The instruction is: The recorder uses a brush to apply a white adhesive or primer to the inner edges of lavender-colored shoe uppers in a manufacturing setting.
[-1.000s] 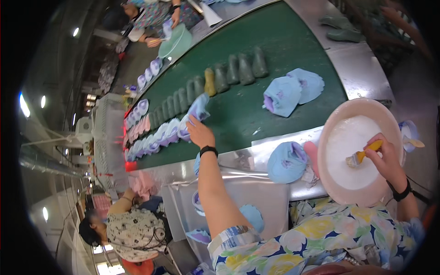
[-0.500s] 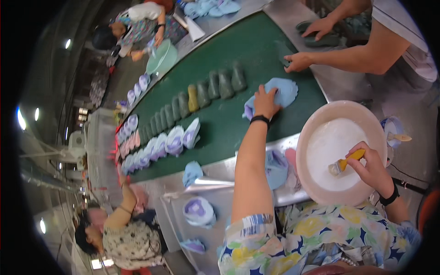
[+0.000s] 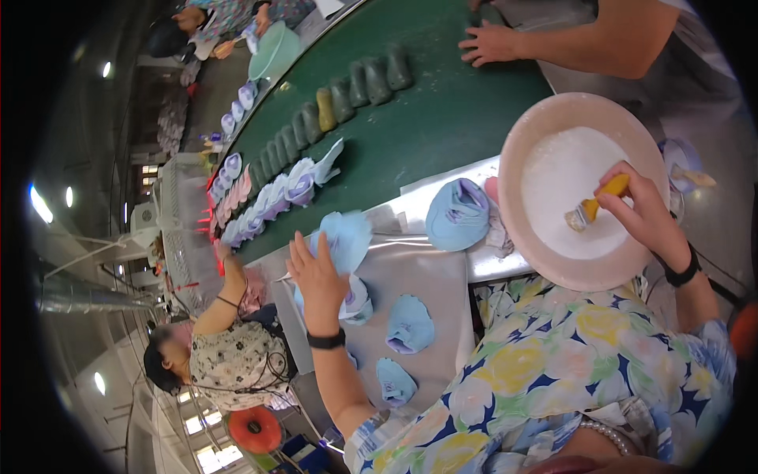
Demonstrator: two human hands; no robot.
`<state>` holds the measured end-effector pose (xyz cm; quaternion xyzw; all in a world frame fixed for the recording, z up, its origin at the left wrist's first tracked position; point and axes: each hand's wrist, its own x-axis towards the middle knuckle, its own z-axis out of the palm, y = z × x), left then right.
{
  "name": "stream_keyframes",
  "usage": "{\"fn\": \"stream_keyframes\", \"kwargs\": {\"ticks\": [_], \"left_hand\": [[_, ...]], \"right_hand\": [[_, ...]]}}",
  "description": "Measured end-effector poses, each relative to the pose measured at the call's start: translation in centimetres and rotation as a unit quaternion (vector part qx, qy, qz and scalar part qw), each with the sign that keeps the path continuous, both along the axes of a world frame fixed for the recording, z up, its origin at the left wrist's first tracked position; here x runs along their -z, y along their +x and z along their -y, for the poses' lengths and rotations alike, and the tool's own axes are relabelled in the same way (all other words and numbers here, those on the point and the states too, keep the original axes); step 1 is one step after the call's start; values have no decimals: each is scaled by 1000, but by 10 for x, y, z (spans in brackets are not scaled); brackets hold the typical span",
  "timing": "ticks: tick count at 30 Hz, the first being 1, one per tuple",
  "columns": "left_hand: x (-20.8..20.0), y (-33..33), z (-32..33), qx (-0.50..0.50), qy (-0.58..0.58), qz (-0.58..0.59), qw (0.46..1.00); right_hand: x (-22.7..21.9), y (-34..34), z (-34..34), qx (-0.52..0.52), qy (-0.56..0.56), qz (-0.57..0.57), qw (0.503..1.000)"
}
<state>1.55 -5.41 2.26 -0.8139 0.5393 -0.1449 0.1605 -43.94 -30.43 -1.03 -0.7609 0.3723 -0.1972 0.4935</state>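
Observation:
My right hand [image 3: 641,207] grips a paintbrush [image 3: 591,208] by its yellow handle, bristles down over the white liquid in a large pale pink basin [image 3: 513,150]. On the left, my left hand [image 3: 320,286] has its fingers spread. Right beside its thumb is a motion-blurred light blue shoe upper [image 3: 347,241]; whether they touch is unclear. More blue uppers lie on the grey sheet below: one upper [image 3: 359,300] partly behind that hand, another upper [image 3: 410,324], and a smaller one [image 3: 396,381]. A laced blue upper [image 3: 458,215] rests on the metal ledge left of the basin.
Across the green conveyor belt [image 3: 442,118] runs a row of dark shoe lasts [image 3: 339,99] and a row of blue-purple uppers [image 3: 272,197]. A co-worker's hand [image 3: 489,43] is over its far right. Other people work at far left. A cup with a brush [image 3: 688,175] stands right of the basin.
My left hand has left the belt and come left over the grey sheet; the upper it was on is gone from that spot. The brush stays over the basin. The view has shifted.

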Motion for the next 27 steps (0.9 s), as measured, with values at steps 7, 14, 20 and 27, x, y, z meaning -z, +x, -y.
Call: {"fn": "stream_keyframes", "kwargs": {"ticks": [7, 14, 20, 27], "left_hand": [[110, -83, 72, -105, -56, -515, 849], [202, -95, 160, -55, 3, -446, 894], [134, -43, 121, -12, -206, -715, 668], [84, -72, 107, -105, -196, -892, 395]], "right_hand": [[8, 23, 8, -8, -57, 9, 998], [34, 63, -11, -86, -82, -49, 992], [45, 25, -8, -246, -164, -132, 946], [-15, -13, 36, -57, -162, 24, 985]]}}
